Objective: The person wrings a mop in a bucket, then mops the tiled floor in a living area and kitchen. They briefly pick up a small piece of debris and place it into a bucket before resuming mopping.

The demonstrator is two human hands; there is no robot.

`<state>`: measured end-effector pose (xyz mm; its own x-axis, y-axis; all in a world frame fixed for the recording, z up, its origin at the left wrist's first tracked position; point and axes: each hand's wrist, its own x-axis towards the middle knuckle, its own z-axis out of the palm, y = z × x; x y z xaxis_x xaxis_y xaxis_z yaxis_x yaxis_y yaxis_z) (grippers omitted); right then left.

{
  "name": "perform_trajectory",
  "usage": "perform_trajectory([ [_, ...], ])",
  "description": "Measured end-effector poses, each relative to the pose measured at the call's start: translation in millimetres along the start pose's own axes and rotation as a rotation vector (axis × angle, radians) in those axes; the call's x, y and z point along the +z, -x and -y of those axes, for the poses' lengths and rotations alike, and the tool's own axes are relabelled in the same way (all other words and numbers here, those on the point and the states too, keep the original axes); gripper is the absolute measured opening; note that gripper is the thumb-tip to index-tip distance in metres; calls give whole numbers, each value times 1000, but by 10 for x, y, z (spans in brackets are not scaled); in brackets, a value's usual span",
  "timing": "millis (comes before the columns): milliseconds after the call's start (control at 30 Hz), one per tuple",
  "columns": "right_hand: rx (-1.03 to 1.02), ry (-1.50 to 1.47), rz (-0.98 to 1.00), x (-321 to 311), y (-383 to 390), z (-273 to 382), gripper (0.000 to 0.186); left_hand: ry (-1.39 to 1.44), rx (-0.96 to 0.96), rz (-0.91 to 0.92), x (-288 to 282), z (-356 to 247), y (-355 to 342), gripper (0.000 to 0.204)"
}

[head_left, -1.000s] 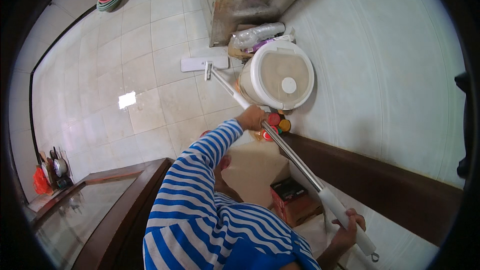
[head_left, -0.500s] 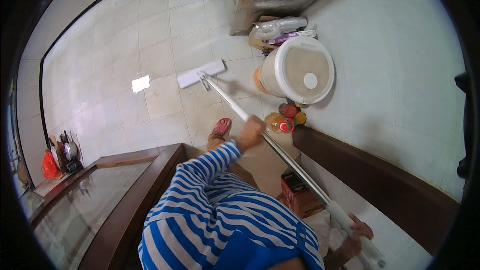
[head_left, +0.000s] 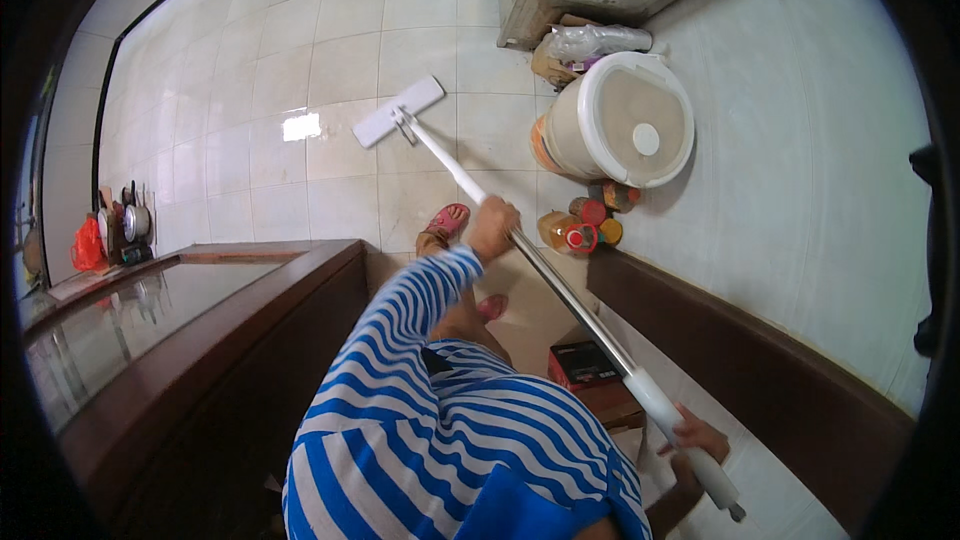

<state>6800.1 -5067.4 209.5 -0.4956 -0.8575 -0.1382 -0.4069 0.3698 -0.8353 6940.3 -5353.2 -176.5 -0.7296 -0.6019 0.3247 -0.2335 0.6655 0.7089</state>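
A flat mop with a white rectangular head (head_left: 418,98) rests on the tiled floor, its long pole (head_left: 572,298) slanting back toward me on the right. My left hand (head_left: 493,228), at the end of a blue-and-white striped sleeve, is wrapped round the pole's middle part. Lower right, my right hand (head_left: 697,440) grips the white sleeve near the pole's top end; some of its fingers are hidden behind the handle. The mop head lies tilted, its right end farther from me than its left.
A lidded white bucket (head_left: 640,125) stands against the right wall, with bottles and jars (head_left: 580,232) beside it. Near my body are a dark-red box (head_left: 585,365) and a brown wooden door frame (head_left: 330,285). Pots and a red bag (head_left: 88,243) stand far left.
The mop head has shifted left, away from the bucket, and turned more steeply. Both hands keep their hold. The view has shifted, and a second pink slipper now shows.
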Motion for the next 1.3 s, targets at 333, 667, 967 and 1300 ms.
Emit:
perform_trajectory([
  [333, -362, 62, -139, -1273, 981, 206, 40, 281, -27, 174, 286, -1866, 566, 12],
  [667, -305, -136, -5, 395, 138, -103, 18, 16, -89, 104, -561, 117, 711, 17],
  [967, -144, 52, 122, -380, 332, 218, 35, 54, -214, -7, -250, -778, 843, 11],
  [1300, -241, 140, -196, -1669, 879, 528, 37, 363, -124, 166, -238, -1864, 640, 11],
])
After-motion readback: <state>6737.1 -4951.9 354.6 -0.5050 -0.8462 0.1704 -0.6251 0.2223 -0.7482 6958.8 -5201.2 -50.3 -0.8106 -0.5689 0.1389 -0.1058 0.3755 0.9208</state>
